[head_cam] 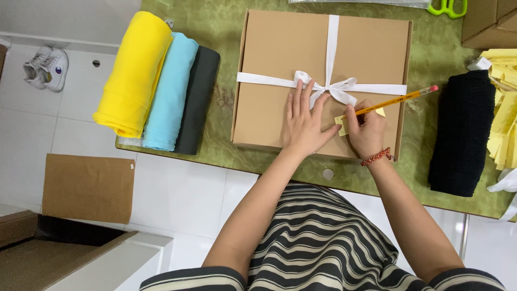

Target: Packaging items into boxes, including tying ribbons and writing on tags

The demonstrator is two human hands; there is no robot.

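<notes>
The left hand [304, 121] lay flat, fingers spread, on the lid of the brown cardboard box [280, 70], beside a small yellow note [341, 125]. The right hand [368, 129] was closed around a yellow pencil [396, 99], its tip on the note. The note looked thin, light and easily shifted, so pressing near its edge would steady it. The box, tied with a white ribbon [331, 83], sat shut on the green worktop [226, 32]; its contents were hidden.
</notes>
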